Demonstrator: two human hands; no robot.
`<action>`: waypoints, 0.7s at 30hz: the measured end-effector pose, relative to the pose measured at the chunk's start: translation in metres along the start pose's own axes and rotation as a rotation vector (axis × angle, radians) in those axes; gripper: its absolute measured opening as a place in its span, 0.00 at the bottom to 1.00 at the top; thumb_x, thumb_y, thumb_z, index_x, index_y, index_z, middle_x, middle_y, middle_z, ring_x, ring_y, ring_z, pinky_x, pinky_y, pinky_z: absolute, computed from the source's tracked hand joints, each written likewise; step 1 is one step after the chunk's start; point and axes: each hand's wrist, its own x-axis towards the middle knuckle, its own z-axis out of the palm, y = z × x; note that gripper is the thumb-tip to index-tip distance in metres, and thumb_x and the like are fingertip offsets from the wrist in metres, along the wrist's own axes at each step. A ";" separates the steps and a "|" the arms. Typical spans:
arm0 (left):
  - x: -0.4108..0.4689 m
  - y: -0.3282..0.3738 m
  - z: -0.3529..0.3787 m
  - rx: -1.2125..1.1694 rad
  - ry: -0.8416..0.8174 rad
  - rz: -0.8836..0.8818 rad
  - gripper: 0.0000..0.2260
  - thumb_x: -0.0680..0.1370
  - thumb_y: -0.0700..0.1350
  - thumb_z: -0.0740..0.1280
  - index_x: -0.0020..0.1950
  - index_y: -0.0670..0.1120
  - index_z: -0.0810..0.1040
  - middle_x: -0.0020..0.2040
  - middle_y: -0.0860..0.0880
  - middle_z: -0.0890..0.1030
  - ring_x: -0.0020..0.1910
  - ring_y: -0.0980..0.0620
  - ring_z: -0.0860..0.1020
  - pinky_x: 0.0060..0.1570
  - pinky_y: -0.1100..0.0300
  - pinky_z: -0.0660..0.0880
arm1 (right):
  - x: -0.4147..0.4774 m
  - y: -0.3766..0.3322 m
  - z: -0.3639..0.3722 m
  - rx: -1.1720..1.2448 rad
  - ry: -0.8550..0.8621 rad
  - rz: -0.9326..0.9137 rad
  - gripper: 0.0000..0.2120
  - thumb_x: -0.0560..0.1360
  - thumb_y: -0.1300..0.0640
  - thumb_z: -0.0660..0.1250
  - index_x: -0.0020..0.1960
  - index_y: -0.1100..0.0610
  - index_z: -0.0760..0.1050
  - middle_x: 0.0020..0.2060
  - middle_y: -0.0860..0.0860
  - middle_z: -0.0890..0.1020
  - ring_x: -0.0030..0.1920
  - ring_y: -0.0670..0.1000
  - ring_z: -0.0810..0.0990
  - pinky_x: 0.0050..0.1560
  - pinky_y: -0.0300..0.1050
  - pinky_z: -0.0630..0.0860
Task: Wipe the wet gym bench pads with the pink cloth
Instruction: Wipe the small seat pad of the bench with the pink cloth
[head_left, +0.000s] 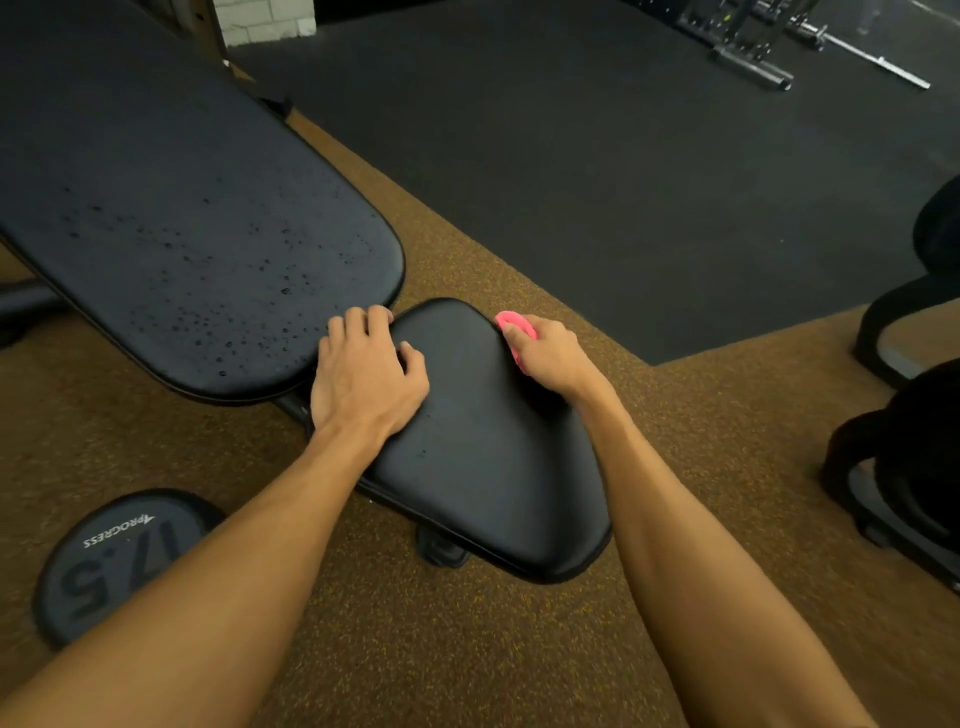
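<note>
Left hand (366, 371) spread palm-down, fingers curled, on the near-left corner of the seat pad (483, 452) at frame centre. Right hand (545, 353) clamped around the bunched pink cloth (511, 330), pressed to the seat pad's upper right edge. Back pad (182, 218), upper left, beaded with droplets. Weight plate (111, 561) lower left on brown floor (467, 649).

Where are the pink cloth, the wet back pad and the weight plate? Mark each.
pink cloth (511, 325), head view, bunched top above the fingers
back pad (208, 249), head view, droplet-covered surface
weight plate (111, 564), head view, printed face
</note>
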 end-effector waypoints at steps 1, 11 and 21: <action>0.001 -0.001 0.000 -0.002 0.003 -0.004 0.16 0.80 0.53 0.61 0.64 0.46 0.73 0.59 0.43 0.77 0.59 0.41 0.73 0.61 0.44 0.73 | 0.009 -0.007 0.003 0.025 -0.009 -0.009 0.13 0.86 0.41 0.61 0.59 0.46 0.81 0.46 0.46 0.83 0.54 0.51 0.79 0.58 0.46 0.72; 0.002 -0.004 0.002 -0.011 0.004 -0.004 0.17 0.80 0.54 0.60 0.64 0.47 0.73 0.60 0.46 0.77 0.58 0.44 0.73 0.61 0.46 0.73 | 0.014 0.035 -0.017 0.277 -0.229 0.098 0.18 0.84 0.41 0.68 0.68 0.49 0.83 0.47 0.46 0.84 0.39 0.44 0.75 0.46 0.34 0.74; 0.003 -0.005 0.005 0.000 0.011 -0.006 0.16 0.79 0.54 0.61 0.63 0.47 0.73 0.59 0.46 0.77 0.57 0.44 0.73 0.60 0.46 0.73 | 0.051 -0.005 0.008 0.247 -0.170 0.006 0.19 0.84 0.40 0.67 0.72 0.45 0.80 0.47 0.43 0.84 0.51 0.45 0.80 0.57 0.39 0.76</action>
